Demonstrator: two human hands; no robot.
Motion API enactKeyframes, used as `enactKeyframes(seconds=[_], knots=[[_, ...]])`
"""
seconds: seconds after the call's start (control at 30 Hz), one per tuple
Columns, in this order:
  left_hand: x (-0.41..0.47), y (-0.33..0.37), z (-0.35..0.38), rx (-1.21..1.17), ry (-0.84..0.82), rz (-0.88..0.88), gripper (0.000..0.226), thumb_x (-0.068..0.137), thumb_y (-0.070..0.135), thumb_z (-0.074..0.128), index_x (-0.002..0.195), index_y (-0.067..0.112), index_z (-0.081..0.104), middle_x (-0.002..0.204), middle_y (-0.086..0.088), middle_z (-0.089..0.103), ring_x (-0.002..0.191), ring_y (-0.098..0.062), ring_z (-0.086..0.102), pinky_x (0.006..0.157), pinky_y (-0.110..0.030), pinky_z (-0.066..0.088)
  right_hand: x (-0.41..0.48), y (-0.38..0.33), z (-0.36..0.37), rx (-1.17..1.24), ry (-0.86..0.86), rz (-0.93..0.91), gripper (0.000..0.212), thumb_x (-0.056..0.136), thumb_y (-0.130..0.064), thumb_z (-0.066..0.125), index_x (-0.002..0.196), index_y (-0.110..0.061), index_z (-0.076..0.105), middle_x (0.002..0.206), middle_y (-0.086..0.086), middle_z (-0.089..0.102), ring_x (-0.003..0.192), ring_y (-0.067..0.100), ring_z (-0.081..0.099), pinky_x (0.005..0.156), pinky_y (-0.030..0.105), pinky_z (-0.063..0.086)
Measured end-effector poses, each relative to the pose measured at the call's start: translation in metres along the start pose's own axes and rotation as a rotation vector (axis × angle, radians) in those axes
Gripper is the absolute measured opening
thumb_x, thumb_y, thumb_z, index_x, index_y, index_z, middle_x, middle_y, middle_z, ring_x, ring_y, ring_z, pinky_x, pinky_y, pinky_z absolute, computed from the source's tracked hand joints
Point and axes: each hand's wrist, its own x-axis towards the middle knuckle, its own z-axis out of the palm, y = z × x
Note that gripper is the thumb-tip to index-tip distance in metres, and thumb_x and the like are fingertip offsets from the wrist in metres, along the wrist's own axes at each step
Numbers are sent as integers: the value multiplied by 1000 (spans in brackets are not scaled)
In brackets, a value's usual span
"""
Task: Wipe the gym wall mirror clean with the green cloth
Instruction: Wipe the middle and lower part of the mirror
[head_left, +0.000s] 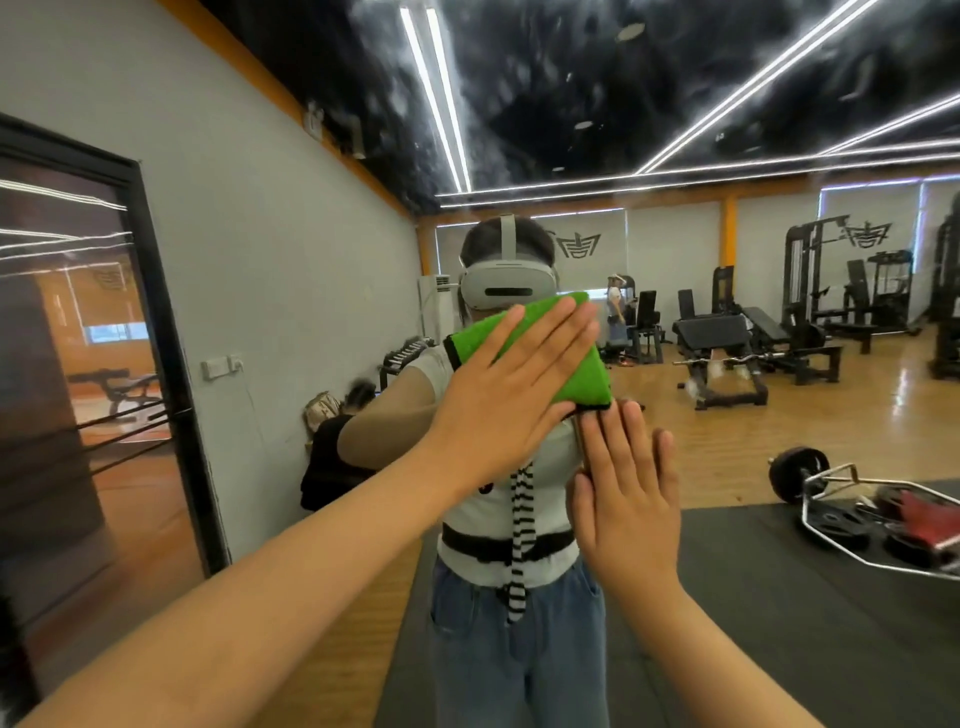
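Two hands are flat against the glass, and neither grips anything. The left hand (498, 410) has straight, spread fingers and presses the green cloth (579, 371) onto the gym wall mirror (753, 426). The right hand (628, 499) is just below the cloth's lower right corner. It is open too, fingers pointing up, and seems to rest on the glass as a brace.

This looks like the wiping step itself, with the cloth pinned under the palm at about head height in the reflection. How much of the glass is already clean cannot be told. The next move probably needs steady palm pressure while the cloth slides in overlapping strokes. The bracing hand will have to lift or shift, or it will leave prints.

By count there is one cloth, one mirror and two hands. Behind the cloth the glass reflects one person wearing a headset (506, 291). Well to the lower right of the cloth it reflects one loaded bar (810, 475) on a dark floor mat (753, 597). To the right of the cloth and farther back are several weight benches (727, 353), too crowded to count exactly.
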Motion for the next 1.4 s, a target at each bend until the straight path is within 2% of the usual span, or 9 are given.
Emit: enactKeyframes(seconds=[0.07,0.2,0.27,0.4,0.63,0.77,0.9,1.2,1.4], knots=[[2,-9,-2,40,-11,-37,68,103,47,17,158,10,3,167,-7,8,153,-20,4,124,-42,3,0,0,-4,11,-19,6,54,103,-28,31,155,-10,28,163,8,25,153,24,16,125,46,8],[10,-14,-8,-28,13,-365,71,102,48,16,158,8,0,165,-7,-6,154,-21,-3,125,-43,1,1,1,-10,37,-64,3,57,100,-26,37,155,-11,32,163,8,27,152,26,21,125,47,10],[4,-3,-5,-38,0,-316,72,102,49,21,158,8,4,166,-9,-3,154,-23,0,125,-44,0,1,1,-13,51,-95,11,57,100,-27,38,155,-11,33,164,7,25,152,25,20,124,49,13],[-11,-7,-4,-8,-37,-46,72,101,50,27,158,11,8,167,-6,7,154,-21,6,125,-43,3,3,9,-25,103,-165,-32,58,100,-27,41,156,-13,31,166,2,20,153,21,16,123,47,14],[-16,26,-8,-40,-91,-197,74,101,51,25,159,11,3,167,-8,2,154,-23,1,125,-46,3,11,30,-42,131,-262,-160,58,98,-23,44,154,-18,35,165,1,21,153,16,15,124,37,10],[-36,35,-7,-5,-208,-32,76,100,51,24,159,9,1,167,-9,-2,154,-24,0,124,-47,-1,16,43,-52,77,-293,-269,54,95,-26,42,149,-16,43,163,2,25,152,17,17,124,36,10],[-39,19,-10,-47,-198,64,74,98,49,31,159,13,12,167,-4,8,154,-20,8,124,-43,5,25,51,-60,16,-328,-318,57,92,-26,42,148,-15,47,159,1,35,150,15,22,122,38,12],[-38,46,-12,-135,-181,-86,74,96,47,33,158,11,16,167,-6,7,154,-23,4,122,-48,8,18,30,-64,11,-356,-202,68,87,-27,43,153,-12,36,163,0,27,151,16,19,121,39,11],[-41,61,-6,-135,-161,-139,76,95,48,28,158,10,7,167,-7,3,154,-24,-2,124,-47,1,21,34,-68,-36,-363,-239,69,87,-26,43,154,-12,35,163,1,27,152,17,17,121,40,11]])
